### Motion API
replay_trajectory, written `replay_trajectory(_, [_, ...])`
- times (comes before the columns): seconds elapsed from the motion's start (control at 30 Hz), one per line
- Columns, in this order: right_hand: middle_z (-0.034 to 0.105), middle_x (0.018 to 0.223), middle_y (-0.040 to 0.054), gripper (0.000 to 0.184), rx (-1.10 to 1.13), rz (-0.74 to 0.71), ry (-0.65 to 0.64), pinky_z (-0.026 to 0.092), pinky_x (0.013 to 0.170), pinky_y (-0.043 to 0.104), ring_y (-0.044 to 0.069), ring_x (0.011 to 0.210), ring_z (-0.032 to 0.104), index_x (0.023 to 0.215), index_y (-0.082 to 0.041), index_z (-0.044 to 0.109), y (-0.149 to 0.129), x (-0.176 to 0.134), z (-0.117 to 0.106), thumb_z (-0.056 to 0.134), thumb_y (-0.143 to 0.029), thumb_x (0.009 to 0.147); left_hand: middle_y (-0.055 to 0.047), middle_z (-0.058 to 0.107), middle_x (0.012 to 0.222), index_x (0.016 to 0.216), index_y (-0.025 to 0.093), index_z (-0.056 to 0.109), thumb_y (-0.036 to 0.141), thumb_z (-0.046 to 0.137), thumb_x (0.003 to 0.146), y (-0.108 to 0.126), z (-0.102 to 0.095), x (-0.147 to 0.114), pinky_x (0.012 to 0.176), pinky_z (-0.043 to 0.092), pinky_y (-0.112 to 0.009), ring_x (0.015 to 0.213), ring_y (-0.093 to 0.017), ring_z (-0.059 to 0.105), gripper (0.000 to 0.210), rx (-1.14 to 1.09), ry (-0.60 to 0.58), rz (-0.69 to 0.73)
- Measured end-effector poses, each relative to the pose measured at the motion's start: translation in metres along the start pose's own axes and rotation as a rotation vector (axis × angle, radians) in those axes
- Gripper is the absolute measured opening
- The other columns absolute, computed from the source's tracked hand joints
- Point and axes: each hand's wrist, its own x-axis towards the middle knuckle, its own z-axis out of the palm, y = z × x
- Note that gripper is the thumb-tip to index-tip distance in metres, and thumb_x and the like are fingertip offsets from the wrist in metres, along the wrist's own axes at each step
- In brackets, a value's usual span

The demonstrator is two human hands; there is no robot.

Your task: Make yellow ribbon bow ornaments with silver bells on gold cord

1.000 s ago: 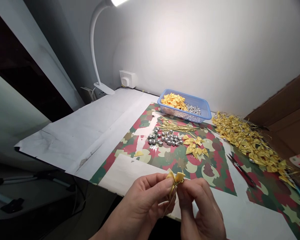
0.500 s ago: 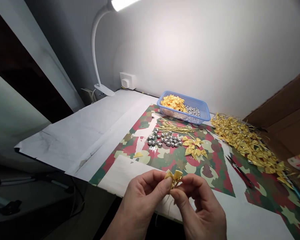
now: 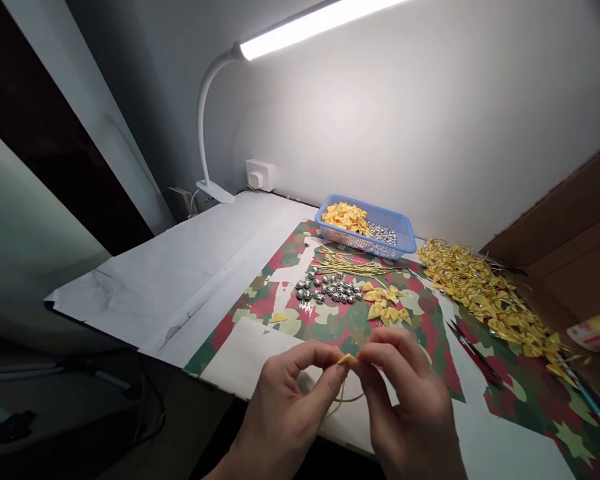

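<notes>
Between the fingertips of both hands is a small yellow ribbon bow (image 3: pixel 347 359), mostly covered by the fingers. My left hand (image 3: pixel 297 393) pinches its left side. My right hand (image 3: pixel 405 393) is closed with thumb and forefinger at the bow's right side. A thin yellow cord (image 3: pixel 341 399) hangs in a loop below the fingers. Beyond the hands lie several silver bells (image 3: pixel 337 291), several loose yellow bows (image 3: pixel 387 312) and a bundle of gold cords (image 3: pixel 353 263) on a camouflage-patterned sheet (image 3: pixel 430 347).
A blue basket (image 3: pixel 404 235) with yellow bows and small silver pieces stands by the wall. At right are a heap of corded yellow bows (image 3: pixel 480 287), dark scissors (image 3: pixel 475 352) and a cardboard box (image 3: pixel 570 220). A white clip lamp (image 3: pixel 203 133) lights the table (image 3: pixel 145 280).
My fingers have closed in over the bow, so less of it shows. The right hand has turned, its back now more visible. The cord loop shows more clearly. The view has shifted slightly.
</notes>
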Motion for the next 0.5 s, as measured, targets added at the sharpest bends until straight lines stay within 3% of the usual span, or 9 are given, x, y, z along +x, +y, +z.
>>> replay_trajectory(0.1, [0.056, 0.098, 0.0026, 0.01, 0.09, 0.056, 0.12, 0.047, 0.069, 0.02, 0.012, 0.087, 0.056, 0.089, -0.021, 0.06, 0.003, 0.009, -0.005, 0.058, -0.013, 0.095, -0.001, 0.071, 0.072, 0.077, 0.021, 0.076, 0.037, 0.071, 0.087, 0.005, -0.005, 0.004, 0.062, 0.044, -0.026, 0.073, -0.021, 0.061, 0.019, -0.001, -0.02, -0.011])
replay_trajectory(0.2, [0.056, 0.096, 0.0013, 0.011, 0.318, 0.16, 0.216, 0.05, 0.069, 0.018, 0.011, 0.084, 0.057, 0.086, -0.021, 0.061, 0.005, 0.019, -0.013, 0.06, -0.018, 0.097, -0.002, 0.069, 0.073, 0.078, 0.02, 0.074, 0.04, 0.068, 0.089, 0.007, -0.009, 0.007, 0.065, 0.045, -0.027, 0.072, -0.021, 0.059, 0.024, 0.017, -0.063, -0.019])
replay_trajectory(0.3, [0.061, 0.097, 0.0017, 0.011, 0.734, 0.309, 0.126, 0.054, 0.059, 0.019, 0.012, 0.082, 0.064, 0.094, -0.023, 0.061, 0.0, 0.019, -0.014, 0.054, -0.025, 0.102, -0.002, 0.066, 0.077, 0.077, 0.02, 0.071, 0.04, 0.065, 0.09, 0.007, -0.01, 0.008, 0.069, 0.046, -0.028, 0.076, -0.021, 0.059, 0.024, -0.036, -0.09, 0.002])
replay_trajectory(0.37, [0.062, 0.088, -0.0006, 0.013, 0.97, 0.47, 0.023, 0.053, 0.053, 0.019, 0.011, 0.069, 0.065, 0.096, -0.024, 0.058, -0.006, 0.016, -0.011, 0.05, -0.03, 0.104, -0.003, 0.064, 0.085, 0.074, 0.02, 0.068, 0.035, 0.067, 0.089, 0.005, -0.01, 0.009, 0.073, 0.046, -0.028, 0.082, -0.021, 0.059, 0.021, -0.107, -0.108, 0.037])
replay_trajectory(0.43, [0.06, 0.074, -0.0046, 0.015, 1.077, 0.61, -0.031, 0.051, 0.051, 0.018, 0.007, 0.054, 0.059, 0.093, -0.023, 0.055, -0.007, 0.018, -0.014, 0.055, -0.034, 0.103, -0.003, 0.063, 0.088, 0.073, 0.02, 0.064, 0.032, 0.066, 0.089, 0.004, -0.01, 0.01, 0.073, 0.045, -0.029, 0.082, -0.019, 0.057, 0.02, -0.148, -0.172, 0.03])
replay_trajectory(0.5, [0.058, 0.068, -0.0068, 0.017, 1.05, 0.66, -0.009, 0.047, 0.046, 0.014, 0.004, 0.046, 0.055, 0.093, -0.023, 0.056, 0.001, 0.027, -0.029, 0.067, -0.036, 0.095, -0.001, 0.062, 0.081, 0.076, 0.019, 0.063, 0.033, 0.063, 0.091, 0.002, -0.013, 0.011, 0.068, 0.042, -0.029, 0.076, -0.018, 0.054, 0.02, -0.129, -0.251, -0.031])
